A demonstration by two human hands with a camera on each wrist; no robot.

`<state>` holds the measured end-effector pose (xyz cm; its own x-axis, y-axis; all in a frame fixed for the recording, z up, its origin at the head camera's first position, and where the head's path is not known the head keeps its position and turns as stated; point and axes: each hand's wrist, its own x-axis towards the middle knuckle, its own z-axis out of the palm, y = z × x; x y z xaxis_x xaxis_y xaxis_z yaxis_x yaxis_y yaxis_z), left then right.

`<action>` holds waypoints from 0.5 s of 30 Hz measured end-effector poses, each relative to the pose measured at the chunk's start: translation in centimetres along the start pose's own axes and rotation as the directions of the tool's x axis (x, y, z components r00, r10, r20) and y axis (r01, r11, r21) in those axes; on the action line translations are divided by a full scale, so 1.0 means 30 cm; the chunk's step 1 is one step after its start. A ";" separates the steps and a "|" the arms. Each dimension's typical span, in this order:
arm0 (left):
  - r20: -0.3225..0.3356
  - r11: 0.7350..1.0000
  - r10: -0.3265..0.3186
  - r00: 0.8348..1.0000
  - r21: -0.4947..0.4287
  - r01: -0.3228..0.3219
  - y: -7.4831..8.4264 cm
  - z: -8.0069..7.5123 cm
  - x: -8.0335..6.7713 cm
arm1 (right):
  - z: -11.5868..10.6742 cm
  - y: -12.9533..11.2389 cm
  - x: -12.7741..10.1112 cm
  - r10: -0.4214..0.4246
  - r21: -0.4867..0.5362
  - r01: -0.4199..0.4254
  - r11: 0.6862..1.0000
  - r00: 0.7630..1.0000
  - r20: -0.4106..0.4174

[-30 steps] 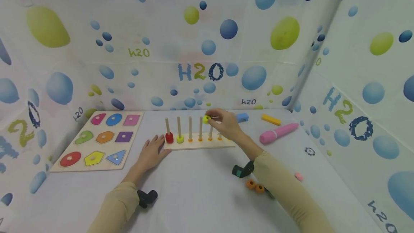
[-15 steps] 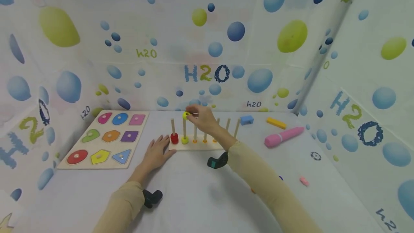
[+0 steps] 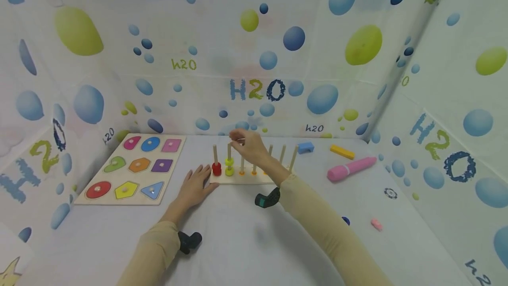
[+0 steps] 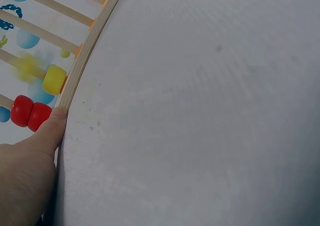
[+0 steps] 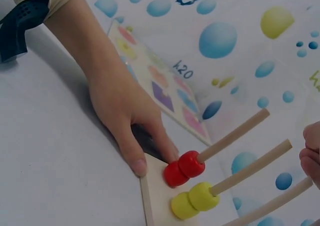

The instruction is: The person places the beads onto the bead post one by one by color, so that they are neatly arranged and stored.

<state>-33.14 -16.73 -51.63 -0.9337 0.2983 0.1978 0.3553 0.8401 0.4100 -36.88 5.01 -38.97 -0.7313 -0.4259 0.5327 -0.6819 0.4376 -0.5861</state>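
On the white table the largest piece is the shape puzzle at the far left, with nine coloured pieces in three rows of three. Right of it, at the middle, stands the peg board, a wooden strip with seven upright pegs in the head view. Its leftmost peg carries two red beads, stacked and touching; the second peg carries two yellow beads, the same way. Small orange rings sit at the feet of the next pegs; how many I cannot tell.

Far right lie one pink marker, one yellow bar beyond it, and one blue block just past the board's right end. Nearer, at the right, are a small dark ring, a small pink piece and a blue bit partly hidden by the right sleeve.

The left hand lies flat, fingers straight, its thumb tip pressing the board's near left corner just beside the red beads. The right hand hovers over the top of the second peg, fingers loosely curled and holding nothing; it and its forearm cover part of the middle pegs.
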 end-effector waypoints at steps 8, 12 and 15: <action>0.007 1.000 -0.005 1.000 0.012 0.005 -0.002 0.007 0.004 | -0.061 0.030 -0.040 -0.009 0.037 0.012 0.999 0.998 -0.061; 0.008 1.000 -0.009 1.000 0.008 0.009 0.005 0.003 0.001 | -0.124 0.050 -0.082 0.000 0.041 0.002 0.999 0.999 -0.053; 0.007 1.000 -0.012 1.000 0.001 0.012 0.011 -0.004 -0.002 | -0.178 0.068 -0.127 0.019 0.066 -0.017 0.998 0.999 -0.041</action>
<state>-32.96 -16.52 -51.40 -0.9381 0.2919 0.1866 0.3444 0.8441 0.4110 -35.56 11.76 -38.93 -0.7443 -0.3848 0.5458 -0.6671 0.3916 -0.6338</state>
